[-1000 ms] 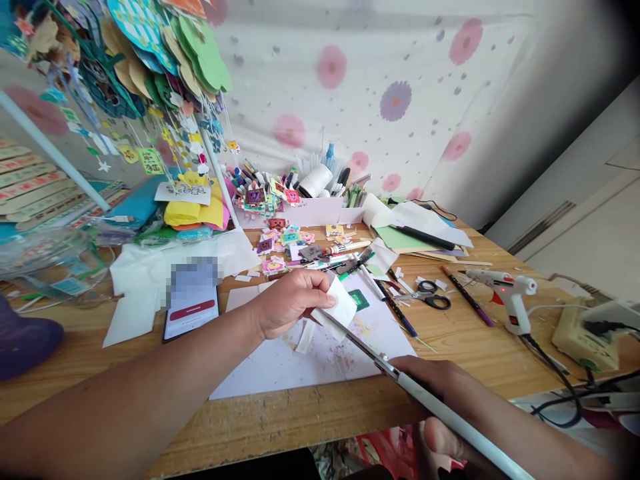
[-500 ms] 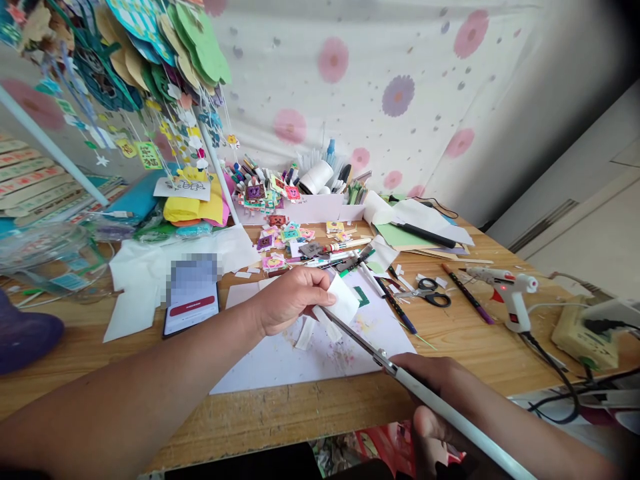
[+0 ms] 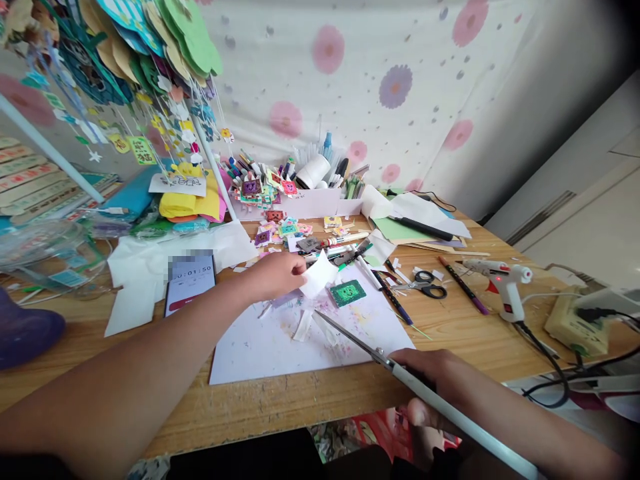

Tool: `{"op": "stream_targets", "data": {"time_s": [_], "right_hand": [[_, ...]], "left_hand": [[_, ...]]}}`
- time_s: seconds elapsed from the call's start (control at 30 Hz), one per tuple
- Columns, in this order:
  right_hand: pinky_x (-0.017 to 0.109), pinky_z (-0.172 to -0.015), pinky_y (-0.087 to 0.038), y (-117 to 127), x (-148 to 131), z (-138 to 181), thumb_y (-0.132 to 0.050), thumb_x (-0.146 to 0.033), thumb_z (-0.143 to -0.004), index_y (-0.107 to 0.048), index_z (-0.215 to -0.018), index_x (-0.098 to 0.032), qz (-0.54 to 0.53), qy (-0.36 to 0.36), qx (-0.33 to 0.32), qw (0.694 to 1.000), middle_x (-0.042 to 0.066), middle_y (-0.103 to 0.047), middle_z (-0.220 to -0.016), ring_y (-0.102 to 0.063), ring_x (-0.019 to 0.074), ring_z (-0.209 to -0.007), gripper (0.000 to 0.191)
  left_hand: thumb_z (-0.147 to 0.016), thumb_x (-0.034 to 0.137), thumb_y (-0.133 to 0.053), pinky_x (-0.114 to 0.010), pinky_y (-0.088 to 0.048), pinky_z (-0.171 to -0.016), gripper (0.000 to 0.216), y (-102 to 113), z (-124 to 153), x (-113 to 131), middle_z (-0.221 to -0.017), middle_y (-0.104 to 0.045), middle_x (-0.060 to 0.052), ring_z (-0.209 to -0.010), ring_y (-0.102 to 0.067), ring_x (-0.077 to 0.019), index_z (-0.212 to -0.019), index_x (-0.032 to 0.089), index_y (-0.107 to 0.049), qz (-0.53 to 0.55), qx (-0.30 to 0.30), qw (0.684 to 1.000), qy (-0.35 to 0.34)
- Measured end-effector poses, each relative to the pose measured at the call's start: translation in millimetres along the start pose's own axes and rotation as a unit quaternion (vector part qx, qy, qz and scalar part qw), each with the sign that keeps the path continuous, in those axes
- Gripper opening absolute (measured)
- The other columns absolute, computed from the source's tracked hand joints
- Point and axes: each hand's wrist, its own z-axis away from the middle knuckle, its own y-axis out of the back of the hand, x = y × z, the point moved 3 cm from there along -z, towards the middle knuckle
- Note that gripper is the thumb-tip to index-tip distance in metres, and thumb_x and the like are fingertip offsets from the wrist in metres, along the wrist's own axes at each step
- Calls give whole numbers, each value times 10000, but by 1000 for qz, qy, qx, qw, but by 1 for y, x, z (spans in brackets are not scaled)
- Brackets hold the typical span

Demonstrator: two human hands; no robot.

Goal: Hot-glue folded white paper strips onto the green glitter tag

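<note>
My left hand (image 3: 277, 275) is closed, pinching a small white piece of paper (image 3: 320, 275) above a white sheet (image 3: 250, 363). At the lower right, my right hand (image 3: 430, 380) grips scissors (image 3: 381, 357) with a long pale handle. Their blades look closed, and the tip points at the sheet, apart from the paper. Beneath the tip lie thin white paper strips (image 3: 303, 325). Just right of the held paper, a green decorated rectangle (image 3: 347, 293) rests on the sheet.
Another pair of scissors (image 3: 427, 285), markers (image 3: 463, 287) and a glue gun (image 3: 500, 280) lie to the right. A phone (image 3: 193, 273) is at the left. Small coloured cards (image 3: 290, 227) and a pen box (image 3: 313, 207) stand behind. Paper decorations (image 3: 185, 40) hang at upper left.
My left hand has moved slightly left and away from the scissors with the paper, uncovering the green rectangle. The scissors have stayed nearly in place. The phone screen has changed.
</note>
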Motion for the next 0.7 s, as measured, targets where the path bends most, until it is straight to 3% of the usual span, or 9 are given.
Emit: {"op": "stream_targets", "data": {"time_s": [0.07, 0.17, 0.23, 0.27, 0.37, 0.43, 0.57, 0.7], "right_hand": [[245, -627, -447, 0, 1, 1, -588, -478, -834, -646, -973, -165, -6, 4, -2, 1000, 41, -695, -832, -587, 181, -720, 347], [245, -630, -453, 2, -2, 4, -596, -483, -831, -634, -930, -163, -21, 11, 18, 1000, 46, -688, -858, -587, 178, -728, 338], [254, -649, -467, 4, -4, 6, -590, -509, -833, -630, -891, -167, -36, 8, 47, 998, 48, -679, -840, -597, 194, -760, 349], [257, -649, -472, 5, -6, 7, -586, -528, -830, -630, -882, -173, -43, 8, 61, 997, 44, -670, -817, -599, 200, -766, 361], [250, -639, -473, 9, -7, 9, -583, -566, -822, -624, -876, -185, -50, 5, 94, 994, 27, -643, -767, -593, 196, -755, 387], [239, -637, -465, 12, -6, 9, -590, -581, -811, -618, -878, -182, -37, 3, 107, 994, 21, -632, -755, -577, 183, -736, 405], [230, -642, -453, 13, -3, 8, -568, -608, -815, -623, -929, -162, -10, 15, 103, 995, 22, -622, -747, -541, 164, -705, 463], [248, -664, -473, 13, 4, 7, -547, -643, -808, -614, -1036, -149, -11, 29, 95, 995, 35, -630, -761, -552, 172, -698, 549]], "left_hand": [[-580, 206, -698, -357, -398, -863, 195, 8, -1, -2, -882, -633, -50, -1043, -527, -312, -771, 217, -659, -57, 58, 997, -14], [-679, 248, -664, -408, -296, -1018, 456, 14, 4, 6, -1253, -548, -83, -1278, -371, -338, -1132, 255, -614, -115, 142, 981, -58], [-748, 332, -634, -394, -364, -959, 418, 9, 9, 13, -1192, -585, -91, -1163, -490, -305, -1153, 236, -598, -84, 143, 983, -73], [-773, 388, -617, -374, -416, -881, 378, 3, 12, 16, -1103, -623, -89, -1039, -561, -275, -1108, 215, -607, -31, 112, 991, -65], [-777, 503, -614, -306, -458, -682, 381, -25, 22, 20, -870, -660, -58, -736, -600, -181, -962, 170, -604, 200, -62, 978, 9], [-737, 488, -678, -290, -459, -671, 386, -40, 29, 23, -791, -652, -36, -695, -602, -156, -921, 156, -605, 285, -123, 950, 45], [-680, 416, -755, -272, -468, -659, 324, -51, 34, 24, -693, -632, -6, -646, -608, -131, -777, 146, -606, 349, -125, 927, 58], [-690, 391, -750, -247, -457, -601, 283, -47, 30, 19, -617, -629, 1, -575, -589, -114, -709, 148, -606, 345, -114, 930, 59]]}}
